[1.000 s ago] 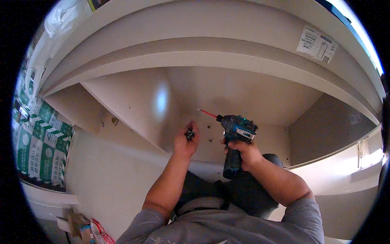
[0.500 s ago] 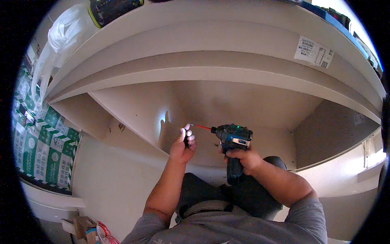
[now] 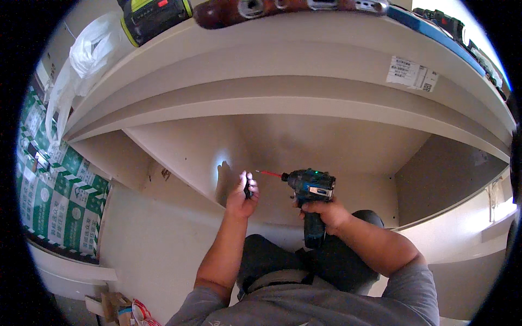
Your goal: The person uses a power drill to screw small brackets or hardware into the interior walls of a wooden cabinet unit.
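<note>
My right hand (image 3: 329, 213) grips a dark cordless driver (image 3: 311, 187) by its handle. A long red bit (image 3: 270, 174) points left from its chuck, with a small pale tip. Just left of that tip, a little apart from it, my left hand (image 3: 243, 198) is raised with curled fingers around something small and dark (image 3: 248, 190). Its exact kind is too small to make out. Both hands are in front of the open compartment of a pale cabinet (image 3: 321, 138), near its left partition (image 3: 179, 149).
Along the cabinet's top lie a brown tool with metal-rimmed holes (image 3: 293, 6), a black and yellow-green tool (image 3: 155, 22), a white plastic bag (image 3: 95, 49) and a blue long item (image 3: 435, 37). Green printed sheeting (image 3: 65, 212) is at left. Cardboard (image 3: 111, 305) lies lower left.
My left fingers have drawn back slightly from the bit's tip, leaving a small gap. The driver stays almost in place. The view has tilted up, showing more of the tools on top.
</note>
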{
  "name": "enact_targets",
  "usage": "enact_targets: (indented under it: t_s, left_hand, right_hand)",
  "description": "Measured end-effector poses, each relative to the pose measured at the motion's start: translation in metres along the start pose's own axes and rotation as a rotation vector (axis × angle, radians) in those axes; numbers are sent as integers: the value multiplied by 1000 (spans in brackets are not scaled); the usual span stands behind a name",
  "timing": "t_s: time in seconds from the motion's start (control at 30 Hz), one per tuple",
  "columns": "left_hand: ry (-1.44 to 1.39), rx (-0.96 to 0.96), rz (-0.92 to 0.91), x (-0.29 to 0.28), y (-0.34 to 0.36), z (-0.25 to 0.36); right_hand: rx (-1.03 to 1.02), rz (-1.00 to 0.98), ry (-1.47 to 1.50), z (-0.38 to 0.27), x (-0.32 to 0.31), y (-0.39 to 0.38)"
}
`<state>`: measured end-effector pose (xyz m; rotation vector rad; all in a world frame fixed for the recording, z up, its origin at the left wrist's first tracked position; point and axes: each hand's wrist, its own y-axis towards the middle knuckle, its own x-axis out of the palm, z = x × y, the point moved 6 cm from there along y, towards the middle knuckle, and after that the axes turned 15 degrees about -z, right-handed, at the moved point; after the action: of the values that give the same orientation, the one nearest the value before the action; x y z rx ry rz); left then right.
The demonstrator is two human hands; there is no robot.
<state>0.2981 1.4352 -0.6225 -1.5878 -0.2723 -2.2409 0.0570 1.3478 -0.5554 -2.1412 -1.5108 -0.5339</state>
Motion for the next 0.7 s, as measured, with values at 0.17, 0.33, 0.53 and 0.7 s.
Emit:
enact_targets:
  t_s: [0.17, 0.33, 0.53, 0.7]
  left_hand:
    - [49, 31, 10, 9, 0, -5]
    - [84, 38, 12, 8, -4, -2]
    - [199, -34, 242, -25, -10, 2]
    - [265, -27, 182, -8, -18, 2]
  right_hand:
    - [28, -43, 35, 0, 0, -2]
    - [42, -37, 18, -3, 5, -4]
    - [54, -10, 28, -3, 9, -5]
    - [66, 23, 59, -2, 8, -7]
